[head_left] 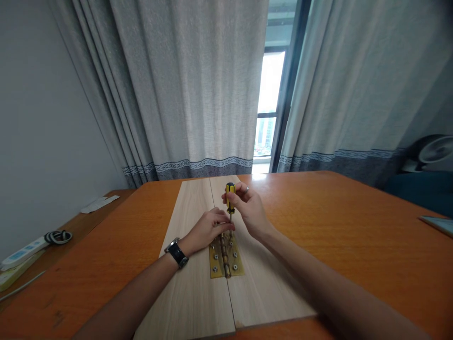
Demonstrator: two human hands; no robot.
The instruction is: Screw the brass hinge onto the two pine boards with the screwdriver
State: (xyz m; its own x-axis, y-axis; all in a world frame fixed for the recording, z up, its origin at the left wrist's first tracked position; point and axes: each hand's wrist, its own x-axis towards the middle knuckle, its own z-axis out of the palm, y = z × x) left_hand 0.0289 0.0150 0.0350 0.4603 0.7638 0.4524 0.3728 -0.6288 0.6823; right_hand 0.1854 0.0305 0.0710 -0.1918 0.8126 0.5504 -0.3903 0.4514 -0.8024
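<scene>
Two pale wooden boards (193, 293) lie side by side on an orange table (336, 236), joined by a brass hinge (225, 259) with several screws. My right hand (247, 208) is closed round a yellow-and-black screwdriver (230, 198), held upright with its tip down on the hinge's far right part. My left hand (207, 229), a black watch on its wrist, rests on the left board with its fingertips pinched at the screwdriver's tip; whether they hold a screw is hidden.
A white power strip with a coiled black cord (38, 243) and papers (99, 204) lie on a lower side surface at the left. Grey curtains hang behind the table. A fan (433, 151) stands at the right, and a flat device (439, 224) lies at the table's right edge.
</scene>
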